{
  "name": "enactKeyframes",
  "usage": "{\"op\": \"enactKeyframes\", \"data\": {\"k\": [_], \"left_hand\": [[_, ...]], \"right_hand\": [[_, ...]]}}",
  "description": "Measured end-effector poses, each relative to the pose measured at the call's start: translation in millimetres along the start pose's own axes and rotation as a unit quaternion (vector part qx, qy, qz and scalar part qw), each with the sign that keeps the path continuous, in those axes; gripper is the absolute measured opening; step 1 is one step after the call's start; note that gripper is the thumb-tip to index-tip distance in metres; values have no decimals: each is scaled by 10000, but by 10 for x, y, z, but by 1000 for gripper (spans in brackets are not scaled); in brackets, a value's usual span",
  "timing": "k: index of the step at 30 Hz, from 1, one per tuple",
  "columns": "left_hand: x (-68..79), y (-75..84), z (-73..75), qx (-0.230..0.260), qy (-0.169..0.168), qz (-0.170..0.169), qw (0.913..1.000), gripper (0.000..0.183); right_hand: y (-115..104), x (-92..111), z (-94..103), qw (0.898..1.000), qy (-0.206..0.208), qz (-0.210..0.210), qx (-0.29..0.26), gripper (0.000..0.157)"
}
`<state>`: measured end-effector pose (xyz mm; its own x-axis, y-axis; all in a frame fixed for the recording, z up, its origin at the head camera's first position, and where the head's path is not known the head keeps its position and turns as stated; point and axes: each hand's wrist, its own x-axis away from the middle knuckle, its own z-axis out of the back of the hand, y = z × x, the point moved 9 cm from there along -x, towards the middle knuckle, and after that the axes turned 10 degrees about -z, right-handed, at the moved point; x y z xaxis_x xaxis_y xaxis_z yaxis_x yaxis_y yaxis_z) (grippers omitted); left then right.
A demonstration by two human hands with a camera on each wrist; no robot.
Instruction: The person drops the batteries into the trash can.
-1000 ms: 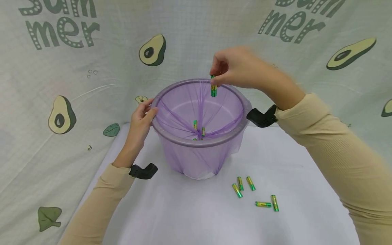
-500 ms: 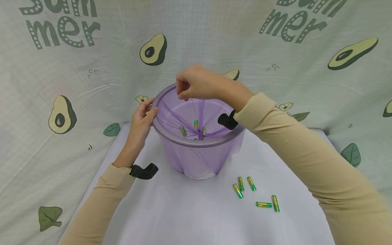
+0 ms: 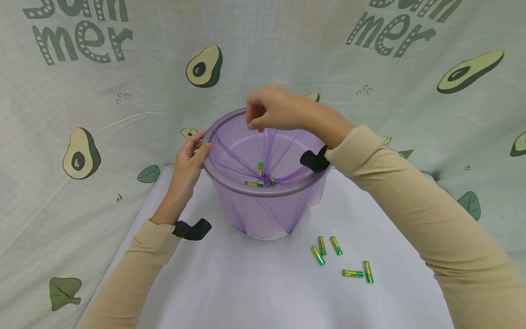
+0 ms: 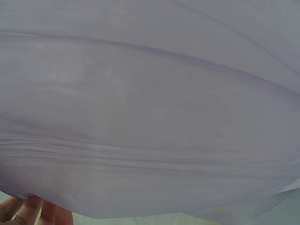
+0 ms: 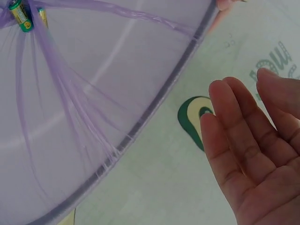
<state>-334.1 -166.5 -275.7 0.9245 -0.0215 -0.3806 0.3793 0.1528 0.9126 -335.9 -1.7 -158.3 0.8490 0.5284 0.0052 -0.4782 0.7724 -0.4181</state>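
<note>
Your round tub [image 3: 267,193] has a smooth, thick purple-grey rim and tapering sides. It stands upright at the far middle of a white worktop [image 3: 230,283]. One sheer purple film [image 3: 287,155] lines it and covers its outside, with creases converging on a gathered centre. Your left hand [image 3: 190,157] grips the rim at the left, thumb on the near face and fingers behind. Your right hand [image 3: 273,109] hangs above the far part of the tub, fingers loosely bent and thumb apart, holding nothing. Cylindrical green-and-gold batteries [image 3: 352,273] number five on the worktop, right of and nearer than the tub: three grouped close together, two nearer still. At least three more lie inside, around the gather; overlap prevents an exact count. Two beige ribbed sleeves [image 3: 411,201] cover your arms. Behind hangs a pale, creased cloth [image 3: 255,45] printed with avocados and leaves.
</note>
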Motion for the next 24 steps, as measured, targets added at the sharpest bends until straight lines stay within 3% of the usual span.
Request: {"op": "enactKeyframes", "data": {"k": [16, 24], "left_hand": [[6, -5, -2, 8, -5, 40, 10000, 46], [10, -2, -4, -45, 2, 66, 10000, 45]], "right_hand": [[524, 651, 313, 9943, 610, -568, -659, 17], [1039, 1158, 250, 9830, 1235, -816, -1082, 21]]}}
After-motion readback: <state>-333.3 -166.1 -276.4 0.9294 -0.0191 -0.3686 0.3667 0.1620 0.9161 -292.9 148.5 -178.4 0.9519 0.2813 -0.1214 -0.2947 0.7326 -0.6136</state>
